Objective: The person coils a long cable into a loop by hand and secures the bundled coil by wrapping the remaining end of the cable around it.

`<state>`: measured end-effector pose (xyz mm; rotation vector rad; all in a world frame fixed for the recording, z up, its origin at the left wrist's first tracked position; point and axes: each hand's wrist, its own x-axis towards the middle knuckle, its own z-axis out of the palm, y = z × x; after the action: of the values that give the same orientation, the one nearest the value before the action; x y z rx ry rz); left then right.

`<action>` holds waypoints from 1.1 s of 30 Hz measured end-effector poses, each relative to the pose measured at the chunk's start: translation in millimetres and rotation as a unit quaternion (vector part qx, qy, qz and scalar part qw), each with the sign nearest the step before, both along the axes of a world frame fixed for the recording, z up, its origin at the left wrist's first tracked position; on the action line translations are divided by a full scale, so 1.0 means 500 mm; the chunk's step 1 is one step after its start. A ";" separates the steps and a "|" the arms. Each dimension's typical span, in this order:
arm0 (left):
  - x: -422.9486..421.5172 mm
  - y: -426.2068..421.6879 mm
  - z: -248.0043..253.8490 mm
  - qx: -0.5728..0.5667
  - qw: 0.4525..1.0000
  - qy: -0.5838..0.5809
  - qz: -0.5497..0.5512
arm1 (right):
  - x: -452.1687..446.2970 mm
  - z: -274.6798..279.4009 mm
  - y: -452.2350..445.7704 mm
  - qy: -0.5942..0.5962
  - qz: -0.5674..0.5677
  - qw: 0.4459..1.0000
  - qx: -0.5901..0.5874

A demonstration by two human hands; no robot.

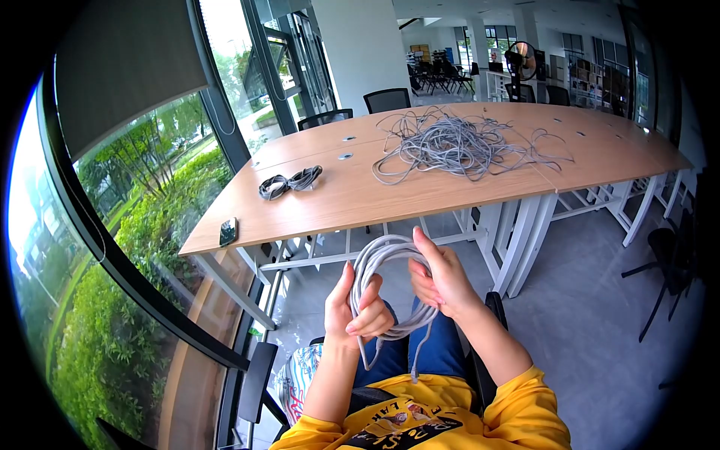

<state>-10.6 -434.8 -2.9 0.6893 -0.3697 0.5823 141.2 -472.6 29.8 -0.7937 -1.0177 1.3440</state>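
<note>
Curled round opposite sides, the left hand (360, 311) and right hand (444, 279) held a circular coil of light-grey, plastic-looking cable (373, 257) above the blue-clad lap (442, 346); it seemed light and springy, best gripped across all its loops

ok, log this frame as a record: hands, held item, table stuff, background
left hand: closed on coil, left side
right hand: closed on coil, right side, thumb up
coil: light grey cable, looped, loose end hanging, held above lap
table: wood-toned top, white legs
pile: tangled grey cable, on table
bundle: darker cable, left of pile
phone: on table, near left corner
background: fan, chairs beyond table
</note>
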 end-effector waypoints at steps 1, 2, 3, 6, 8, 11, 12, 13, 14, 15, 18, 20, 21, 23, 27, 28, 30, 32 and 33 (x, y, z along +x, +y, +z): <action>0.000 0.001 -0.003 0.000 1.000 0.000 0.000 | 0.001 0.000 0.000 -0.002 0.001 1.000 0.004; 0.000 0.003 -0.007 0.005 1.000 -0.010 -0.006 | 0.001 0.000 -0.001 -0.004 0.001 1.000 0.009; 0.000 0.003 -0.010 0.011 1.000 -0.020 -0.013 | 0.002 0.001 -0.001 -0.004 0.001 1.000 0.009; 0.001 0.001 -0.011 0.012 0.999 -0.031 -0.018 | 0.001 0.004 -0.006 -0.007 0.003 1.000 0.010; 0.002 -0.004 -0.011 0.010 1.000 -0.023 0.000 | 0.001 0.007 -0.006 -0.005 -0.008 1.000 0.005; 0.004 0.000 -0.010 0.037 0.999 -0.021 0.023 | -0.001 0.007 -0.006 -0.009 -0.021 1.000 0.013; 0.005 0.002 -0.011 0.066 0.997 -0.026 0.028 | -0.002 0.006 -0.005 -0.009 -0.021 1.000 0.013; 0.003 0.004 -0.016 0.065 0.997 -0.026 0.027 | -0.003 0.003 -0.004 -0.010 -0.023 1.000 0.017; 0.000 0.007 -0.023 0.084 0.995 -0.011 0.045 | -0.003 0.002 -0.004 -0.011 -0.026 0.999 0.021; -0.003 0.008 -0.024 0.103 0.993 0.004 0.063 | -0.002 0.002 -0.004 -0.011 -0.026 0.999 0.021; -0.006 -0.001 -0.004 0.106 0.988 0.043 0.101 | -0.002 0.004 -0.003 -0.010 -0.031 0.999 0.022; -0.007 -0.006 0.008 0.129 0.978 0.067 0.147 | -0.003 0.006 -0.003 0.010 -0.046 0.999 0.025; -0.010 -0.009 0.016 0.149 0.965 0.111 0.184 | -0.003 0.006 -0.004 0.010 -0.046 0.999 0.025; -0.011 -0.008 0.016 0.167 0.949 0.155 0.220 | -0.004 0.006 -0.004 -0.002 -0.056 0.998 0.039; -0.007 -0.005 0.008 0.082 0.994 0.042 0.059 | -0.001 0.006 0.000 -0.013 -0.043 0.998 0.032; -0.007 -0.005 0.008 0.072 0.997 0.028 0.005 | -0.001 0.006 0.000 -0.014 -0.032 0.999 0.030; -0.010 -0.008 0.001 0.132 0.989 0.068 0.000 | -0.001 0.005 0.002 -0.015 -0.021 0.999 0.028; -0.010 -0.027 0.008 0.139 0.986 0.096 -0.008 | -0.001 0.003 0.003 -0.008 -0.004 1.000 0.025; -0.007 -0.038 0.011 0.138 0.986 0.096 -0.008 | -0.002 0.000 0.004 -0.008 -0.004 1.000 0.024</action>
<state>-14.2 -453.9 2.7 1.0001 -0.2773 0.4483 140.0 -470.3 29.9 -0.7721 -1.0538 1.3033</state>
